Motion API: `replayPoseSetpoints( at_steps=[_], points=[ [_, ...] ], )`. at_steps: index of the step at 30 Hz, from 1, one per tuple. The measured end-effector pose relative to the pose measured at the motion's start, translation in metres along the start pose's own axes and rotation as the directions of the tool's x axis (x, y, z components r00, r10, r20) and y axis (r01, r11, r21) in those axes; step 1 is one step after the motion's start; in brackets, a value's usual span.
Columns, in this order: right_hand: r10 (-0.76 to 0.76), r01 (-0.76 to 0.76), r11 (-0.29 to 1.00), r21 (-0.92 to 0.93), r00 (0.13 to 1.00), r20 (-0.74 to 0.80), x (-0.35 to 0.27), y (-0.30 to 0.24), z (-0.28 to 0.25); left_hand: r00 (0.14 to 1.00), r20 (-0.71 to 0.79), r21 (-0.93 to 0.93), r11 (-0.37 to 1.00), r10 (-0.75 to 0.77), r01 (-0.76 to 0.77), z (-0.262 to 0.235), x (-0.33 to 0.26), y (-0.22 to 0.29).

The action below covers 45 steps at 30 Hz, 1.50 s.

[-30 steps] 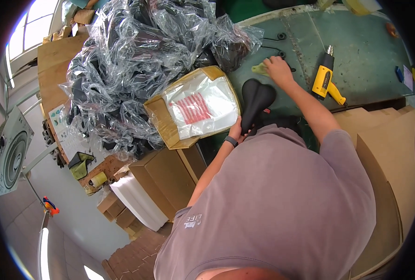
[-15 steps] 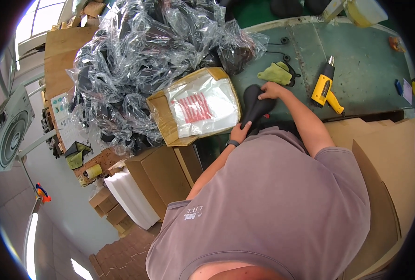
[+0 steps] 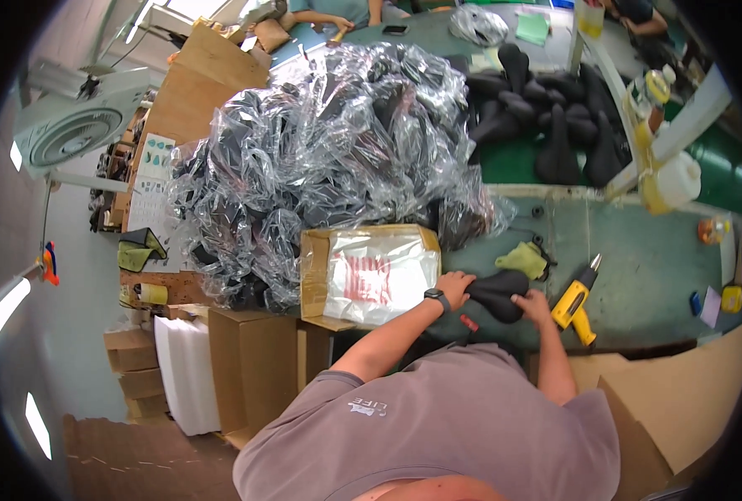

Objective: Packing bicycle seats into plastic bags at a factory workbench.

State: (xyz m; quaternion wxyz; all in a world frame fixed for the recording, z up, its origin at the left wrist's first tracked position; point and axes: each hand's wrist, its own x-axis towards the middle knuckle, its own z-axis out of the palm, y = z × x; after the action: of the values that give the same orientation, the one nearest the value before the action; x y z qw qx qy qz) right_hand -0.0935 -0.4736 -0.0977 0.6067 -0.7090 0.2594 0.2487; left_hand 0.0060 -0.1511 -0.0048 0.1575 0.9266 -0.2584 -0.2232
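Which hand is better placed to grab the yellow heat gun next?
Right. The right hand rests on the end of the saddle nearest the heat gun; the left hand grips the saddle's far end, by the cardboard box.

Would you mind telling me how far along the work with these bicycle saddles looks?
Done: a big heap of saddles wrapped in clear plastic sits behind the open cardboard box. In hand: the left hand and right hand both grip one bare black saddle on the green table. Left: many bare saddles wait, piled further back.
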Motion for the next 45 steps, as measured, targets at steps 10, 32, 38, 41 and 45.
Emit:
replayPoseSetpoints(
  at_steps=[10,32,38,41,45],
  points=[
    [-0.001,-0.008,0.988,0.156,0.998,0.059,-0.015,0.013,0.033,0.971,0.241,0.186,0.981,0.005,-0.052,0.032,0.046,0.048],
    [0.145,-0.174,0.960,0.219,0.979,0.140,-0.002,0.028,0.030,0.910,0.412,0.067,0.998,-0.040,0.013,0.019,0.069,0.047],
    [0.112,-0.114,0.977,0.179,0.994,0.020,-0.006,0.015,0.035,0.924,0.382,0.086,0.996,-0.007,-0.029,0.021,0.074,0.043],
    [0.116,-0.122,0.978,0.167,0.992,0.045,-0.006,0.014,0.037,0.918,0.394,0.104,0.995,-0.040,-0.001,0.019,0.071,0.046],
    [0.166,-0.208,0.940,0.272,0.972,0.169,-0.007,0.028,0.026,0.919,0.390,0.094,0.995,-0.060,0.026,0.019,0.063,0.057]
  ],
)
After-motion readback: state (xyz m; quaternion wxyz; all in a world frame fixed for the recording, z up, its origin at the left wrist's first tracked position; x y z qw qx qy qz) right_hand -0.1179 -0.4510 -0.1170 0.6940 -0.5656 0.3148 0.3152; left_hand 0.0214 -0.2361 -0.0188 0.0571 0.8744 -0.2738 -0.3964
